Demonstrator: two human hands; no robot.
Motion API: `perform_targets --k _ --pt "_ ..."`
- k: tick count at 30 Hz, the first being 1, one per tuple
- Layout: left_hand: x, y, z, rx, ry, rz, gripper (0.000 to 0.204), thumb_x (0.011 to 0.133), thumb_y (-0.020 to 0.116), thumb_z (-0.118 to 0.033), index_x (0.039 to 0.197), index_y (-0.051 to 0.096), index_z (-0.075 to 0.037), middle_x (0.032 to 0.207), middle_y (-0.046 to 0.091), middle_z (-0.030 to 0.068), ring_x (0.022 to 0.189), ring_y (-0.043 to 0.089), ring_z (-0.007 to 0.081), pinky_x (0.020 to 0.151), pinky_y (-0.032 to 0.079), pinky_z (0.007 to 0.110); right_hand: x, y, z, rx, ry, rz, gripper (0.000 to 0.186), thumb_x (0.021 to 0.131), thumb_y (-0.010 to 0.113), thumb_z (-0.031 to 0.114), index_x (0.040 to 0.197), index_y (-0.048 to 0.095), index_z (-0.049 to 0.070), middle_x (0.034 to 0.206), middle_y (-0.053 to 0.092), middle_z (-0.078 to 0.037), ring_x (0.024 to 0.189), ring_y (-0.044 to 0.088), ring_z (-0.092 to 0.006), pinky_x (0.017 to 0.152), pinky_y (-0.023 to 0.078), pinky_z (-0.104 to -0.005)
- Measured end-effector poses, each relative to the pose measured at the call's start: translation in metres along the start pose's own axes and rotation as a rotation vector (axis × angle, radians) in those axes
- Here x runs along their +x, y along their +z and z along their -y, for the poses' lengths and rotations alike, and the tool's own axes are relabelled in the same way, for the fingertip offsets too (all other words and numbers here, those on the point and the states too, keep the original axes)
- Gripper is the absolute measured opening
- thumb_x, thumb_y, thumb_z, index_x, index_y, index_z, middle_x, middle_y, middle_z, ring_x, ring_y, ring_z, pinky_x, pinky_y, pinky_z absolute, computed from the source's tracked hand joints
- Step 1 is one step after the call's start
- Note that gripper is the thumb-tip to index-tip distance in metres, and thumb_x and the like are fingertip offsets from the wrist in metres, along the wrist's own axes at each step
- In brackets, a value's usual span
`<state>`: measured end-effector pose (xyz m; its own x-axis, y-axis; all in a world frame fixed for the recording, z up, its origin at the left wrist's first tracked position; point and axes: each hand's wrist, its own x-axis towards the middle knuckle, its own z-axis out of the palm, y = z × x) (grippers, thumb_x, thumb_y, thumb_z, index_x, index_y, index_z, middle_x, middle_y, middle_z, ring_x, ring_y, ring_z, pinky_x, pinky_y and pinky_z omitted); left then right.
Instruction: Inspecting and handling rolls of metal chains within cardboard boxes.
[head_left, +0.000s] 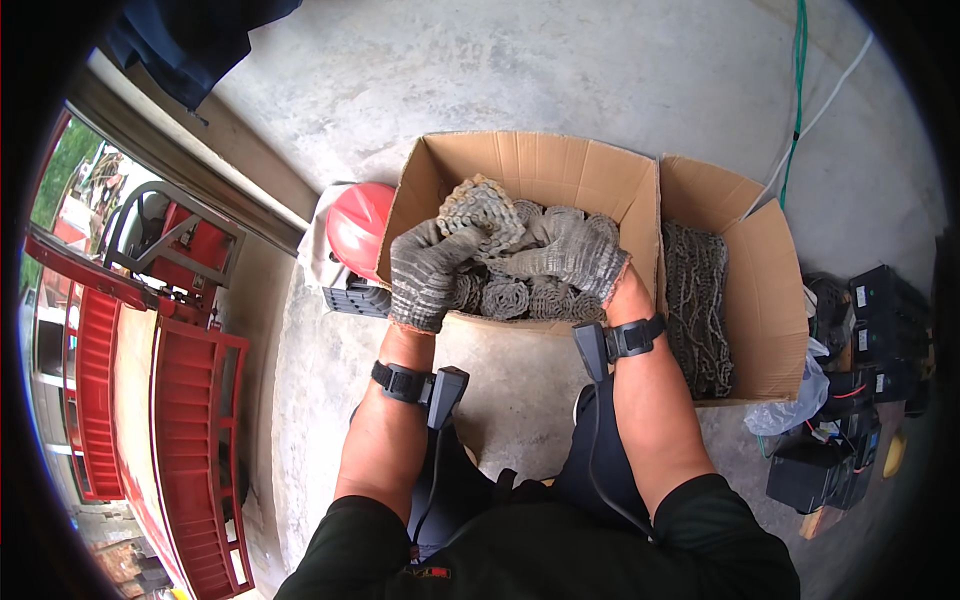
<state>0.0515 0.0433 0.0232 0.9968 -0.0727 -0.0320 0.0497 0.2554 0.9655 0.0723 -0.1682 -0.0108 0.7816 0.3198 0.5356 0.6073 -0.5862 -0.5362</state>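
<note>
I see my left hand (428, 272), in a grey knitted work glove, with its fingers (462, 250) clamped on a coiled bundle of grey metal roller chain (485, 208), lifted just above the open brown cardboard box (520, 160) on the concrete floor (520, 70). My right hand (575, 250), gloved the same way, lies against the bundle from the other side, its fingers curled onto the chain. Under both hands, more grey chain coils (510, 297) fill the box. A second open cardboard box (770, 290) stands touching the first on its right, with a long loose heap of chain (697, 300) inside. A red hard hat (358, 228) sits just left of the first box. Black battery-like blocks (880, 310) lie at the far right, near a crumpled clear plastic bag (795, 405).
</note>
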Motion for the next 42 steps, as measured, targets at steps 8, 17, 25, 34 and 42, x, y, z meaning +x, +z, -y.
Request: perform_targets --k 8,17,25,34,42 --pt "0.001 -0.021 -0.01 0.15 -0.021 0.026 0.01 0.086 0.075 -0.007 0.09 0.073 0.002 0.08 0.071 0.0037 0.067 0.062 0.0072 0.061 0.051 0.025 0.0 -0.042 0.013 0.698 0.65 0.37 0.019 0.08 0.08 0.017 0.095 0.077 0.005 0.088 0.073 -0.002 0.075 0.064 -0.0097 0.069 0.053 -0.026" --pt "0.003 -0.025 -0.009 0.544 0.037 0.122 0.01 0.083 0.077 -0.009 0.086 0.075 0.0 0.07 0.067 -0.0014 0.062 0.054 0.0037 0.055 0.046 0.025 0.0 -0.045 0.016 0.74 0.663 0.324 0.021 0.079 0.081 0.016 0.095 0.077 0.004 0.092 0.074 -0.004 0.082 0.066 -0.0126 0.076 0.054 -0.0281" --pt "-0.002 -0.01 -0.028 0.812 -0.089 0.308 0.011 0.081 0.079 -0.01 0.084 0.075 0.0 0.061 0.062 -0.0024 0.057 0.049 0.0039 0.05 0.043 0.027 0.001 -0.043 0.012 0.553 0.565 0.382 0.038 0.074 0.084 0.026 0.101 0.075 0.001 0.097 0.074 -0.01 0.088 0.067 -0.018 0.082 0.053 -0.0314" --pt "0.006 -0.018 -0.017 0.92 -0.101 0.447 0.018 0.072 0.082 -0.013 0.081 0.072 -0.001 0.063 0.063 0.0079 0.059 0.054 0.0113 0.057 0.046 0.034 0.001 -0.019 0.011 -0.061 0.149 0.482 0.05 0.078 0.076 0.042 0.109 0.071 0.003 0.105 0.072 -0.017 0.1 0.067 -0.0339 0.085 0.053 -0.0403" --pt "0.001 -0.019 -0.006 0.301 -0.045 0.179 0.017 0.084 0.078 -0.011 0.093 0.071 0.002 0.077 0.068 0.001 0.069 0.059 0.0056 0.063 0.051 0.024 -0.002 -0.011 0.011 0.787 0.495 0.136 0.037 0.083 0.079 0.019 0.113 0.071 -0.002 0.094 0.072 -0.004 0.079 0.064 -0.0134 0.074 0.053 -0.0275"
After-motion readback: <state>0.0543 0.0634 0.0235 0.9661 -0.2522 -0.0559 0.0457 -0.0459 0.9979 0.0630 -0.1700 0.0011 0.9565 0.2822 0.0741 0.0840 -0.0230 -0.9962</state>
